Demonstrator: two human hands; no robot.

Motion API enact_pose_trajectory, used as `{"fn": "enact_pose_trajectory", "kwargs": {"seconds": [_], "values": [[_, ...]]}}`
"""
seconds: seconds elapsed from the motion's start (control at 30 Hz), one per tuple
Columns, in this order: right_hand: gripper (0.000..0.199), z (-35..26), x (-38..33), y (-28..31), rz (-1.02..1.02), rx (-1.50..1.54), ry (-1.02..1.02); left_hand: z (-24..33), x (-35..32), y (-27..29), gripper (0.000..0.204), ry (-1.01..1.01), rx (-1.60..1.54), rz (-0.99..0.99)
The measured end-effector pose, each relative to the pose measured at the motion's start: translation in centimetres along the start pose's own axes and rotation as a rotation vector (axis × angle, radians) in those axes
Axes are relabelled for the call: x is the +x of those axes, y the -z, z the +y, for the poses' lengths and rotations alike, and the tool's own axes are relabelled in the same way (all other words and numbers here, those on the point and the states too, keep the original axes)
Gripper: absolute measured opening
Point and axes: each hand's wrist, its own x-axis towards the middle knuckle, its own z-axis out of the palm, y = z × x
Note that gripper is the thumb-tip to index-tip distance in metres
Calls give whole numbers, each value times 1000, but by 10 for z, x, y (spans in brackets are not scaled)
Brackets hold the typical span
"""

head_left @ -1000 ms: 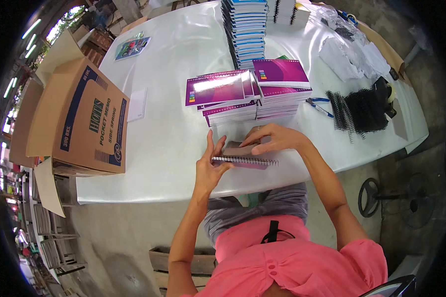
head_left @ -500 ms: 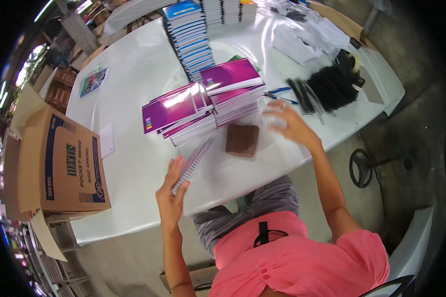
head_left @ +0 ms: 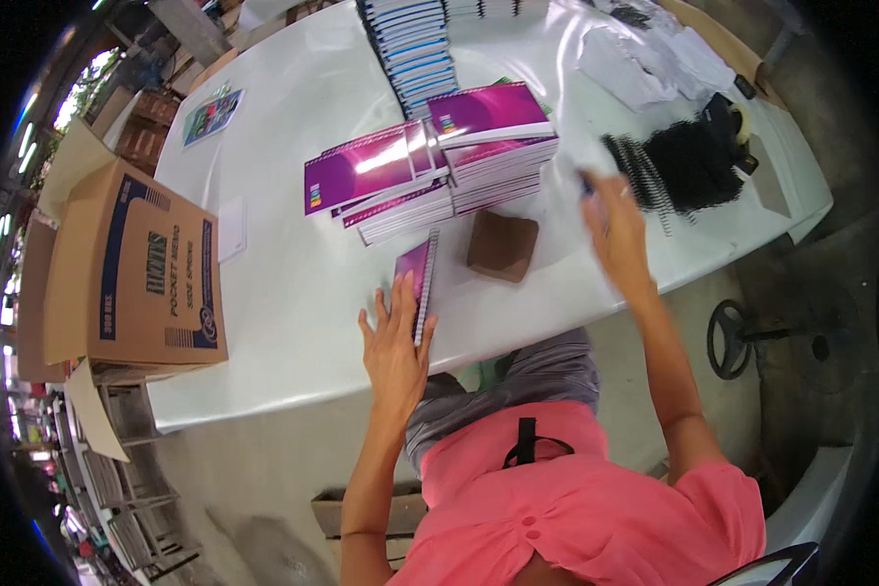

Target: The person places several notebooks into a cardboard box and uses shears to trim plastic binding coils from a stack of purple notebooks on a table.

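Under my left hand [head_left: 396,347] is a purple spiral-bound notebook [head_left: 415,264] near the table's front edge. The fingers lie spread over its cover and the thumb rests by the spiral edge, which faces right. My right hand [head_left: 615,220] is raised off to the right, smeared by motion. Its fingers are closed on blue-handled pliers [head_left: 587,183], which show only in part. Between the hands sits a brown block [head_left: 503,246]. Stacks of purple notebooks [head_left: 371,171] stand just beyond it.
Black spiral coils [head_left: 693,166] lie at the right, below white plastic bags [head_left: 625,68]. A tall stack of blue-edged notebooks [head_left: 415,59] rises at the back. An open cardboard box [head_left: 156,273] stands at the left. A printed card [head_left: 213,115] lies at the far left.
My left hand has lowered the notebook and turned its cover upward. The pliers have left the tabletop and are in my right hand. The whole view has shifted a little.
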Motion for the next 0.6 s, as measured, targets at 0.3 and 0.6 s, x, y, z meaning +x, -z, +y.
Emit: {"fn": "enact_pose_trajectory", "kwargs": {"seconds": [0.3, 0.6], "values": [[46, -93, -75, -21, -388, 213, 276, 17, 5, 4, 63, 107, -115, -24], [44, -99, -70, -26, -367, 253, 322, 14, 4, 6, 61, 183, -197, -4]]}}
